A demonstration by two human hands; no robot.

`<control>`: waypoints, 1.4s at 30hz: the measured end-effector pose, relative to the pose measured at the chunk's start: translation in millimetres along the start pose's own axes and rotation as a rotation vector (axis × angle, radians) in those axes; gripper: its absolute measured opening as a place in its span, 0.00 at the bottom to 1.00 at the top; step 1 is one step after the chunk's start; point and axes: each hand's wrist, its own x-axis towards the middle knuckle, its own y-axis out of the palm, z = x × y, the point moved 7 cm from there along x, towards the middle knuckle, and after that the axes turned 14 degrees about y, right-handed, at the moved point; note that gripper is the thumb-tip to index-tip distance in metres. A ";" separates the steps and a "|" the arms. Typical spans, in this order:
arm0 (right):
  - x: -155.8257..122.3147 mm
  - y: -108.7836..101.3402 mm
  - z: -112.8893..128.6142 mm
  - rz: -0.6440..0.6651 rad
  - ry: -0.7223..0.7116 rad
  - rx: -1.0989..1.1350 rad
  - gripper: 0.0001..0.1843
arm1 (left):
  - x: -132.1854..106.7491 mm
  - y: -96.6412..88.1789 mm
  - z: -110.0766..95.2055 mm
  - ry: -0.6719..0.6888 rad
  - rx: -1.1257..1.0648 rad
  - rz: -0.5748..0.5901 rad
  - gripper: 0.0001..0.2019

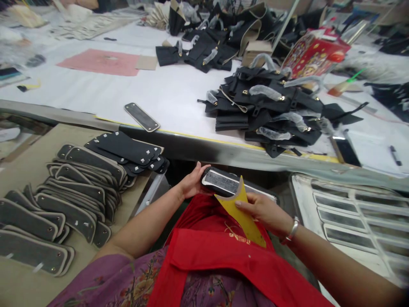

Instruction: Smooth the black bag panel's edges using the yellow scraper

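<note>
Just above my lap is a small black bag (pixel 220 181), seen from its bottom, with a long grey panel framed by a pale edge. My left hand (pixel 193 181) grips its left end, thumb on top. Between the thumb and fingers of my right hand (pixel 266 211) is a yellow sheet (pixel 234 209) with a curved notch in its end. That sheet overlaps the right part of the bag. The right fingers lie close to the bag's right end, but whether they also hold it is hidden.
Many grey-black oblong panels (pixel 70 204) lie stacked on a board at the left. One panel (pixel 142 116) lies on the white table (pixel 179 102). Black bags with wrapped handles (pixel 265 106) are heaped to the right. Below right stands a slotted white tray (pixel 345 251).
</note>
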 end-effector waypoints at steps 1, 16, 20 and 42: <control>5.8 5.3 -6.8 -0.021 0.006 0.031 0.19 | 3.8 1.3 0.6 0.027 -0.016 -0.006 0.32; 58.1 97.6 -16.7 0.077 0.118 0.577 0.08 | -0.4 -12.5 16.8 0.190 -0.171 -0.111 0.32; 62.7 100.5 -11.0 0.165 0.124 0.674 0.10 | 5.7 -18.2 15.0 0.246 -0.097 -0.149 0.28; 91.0 82.0 -30.5 0.399 0.275 0.603 0.19 | 23.2 -12.7 -4.4 0.207 0.600 -0.296 0.18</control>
